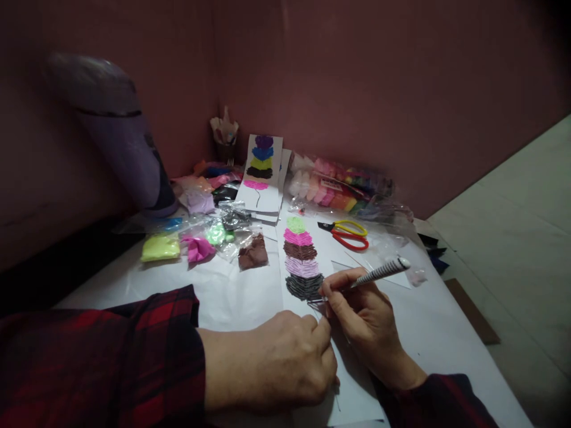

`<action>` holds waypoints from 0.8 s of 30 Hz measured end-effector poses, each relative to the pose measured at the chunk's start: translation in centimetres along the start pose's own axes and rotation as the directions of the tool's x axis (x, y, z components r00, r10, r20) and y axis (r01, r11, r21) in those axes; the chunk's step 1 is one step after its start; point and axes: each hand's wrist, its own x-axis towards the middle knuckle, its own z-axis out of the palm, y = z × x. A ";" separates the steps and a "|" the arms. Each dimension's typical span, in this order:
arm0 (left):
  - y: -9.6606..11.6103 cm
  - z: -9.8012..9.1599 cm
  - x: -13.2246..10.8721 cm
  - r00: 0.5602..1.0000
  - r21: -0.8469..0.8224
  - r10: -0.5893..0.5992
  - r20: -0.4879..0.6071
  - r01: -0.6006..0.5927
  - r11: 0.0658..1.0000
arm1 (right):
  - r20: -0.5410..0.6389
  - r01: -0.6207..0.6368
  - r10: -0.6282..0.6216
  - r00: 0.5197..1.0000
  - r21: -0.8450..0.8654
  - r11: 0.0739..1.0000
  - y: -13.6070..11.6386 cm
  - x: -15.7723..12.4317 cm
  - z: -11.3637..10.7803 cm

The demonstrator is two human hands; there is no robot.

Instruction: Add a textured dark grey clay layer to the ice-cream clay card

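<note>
A white paper strip (357,380) lies before me, bearing stacked bands of coloured clay (301,251): green, pink, brown, lilac and, nearest me, dark grey (305,288). My right hand (368,321) grips a slim pen-like tool (381,271) with a black-and-white patterned handle. Its tip is hard to see beside the lower right of the grey band. Just below that band, my left hand (289,356) rests on the paper with its fingers curled closed. Whatever those fingers hold, if anything, is hidden. A thin dark line runs down the paper below the left hand.
Scissors (350,235) with red and yellow handles lie beyond my right hand. Bagged clay pieces, including yellow (160,247) and brown (253,252), lie at left. A finished-looking card (260,199) leans behind, near clay packs (332,184). A tall purple container (129,142) stands far left.
</note>
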 end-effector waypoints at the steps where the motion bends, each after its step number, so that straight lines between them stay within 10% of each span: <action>1: 0.0 0.0 0.0 1.000 0.006 -0.001 0.007 0.001 1.000 | -0.006 0.008 -0.008 1.000 -0.005 1.000 -0.1 0.0 0.0; 24: -0.1 -0.3 0.0 1.000 0.015 0.008 0.026 -0.008 1.000 | -0.064 -0.022 0.025 0.998 0.046 0.999 -0.2 0.0 0.0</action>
